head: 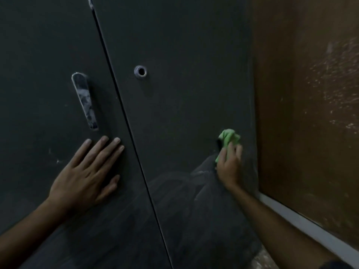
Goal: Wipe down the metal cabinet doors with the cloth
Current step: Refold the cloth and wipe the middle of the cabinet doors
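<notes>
Hands of a person work on two dark metal cabinet doors seen close up. Left hand (87, 171) lies flat on the left door (38, 94), fingers straight and spread, just below a worn metal handle (84, 100). Right hand (229, 164) grips a crumpled green cloth (228, 137), pressing it against the right door (184, 84) near that door's right edge. A round keyhole (140, 71) sits higher on this door. Pale smears mark the metal below the cloth. A brown wall (310, 113) stands to the right.
</notes>
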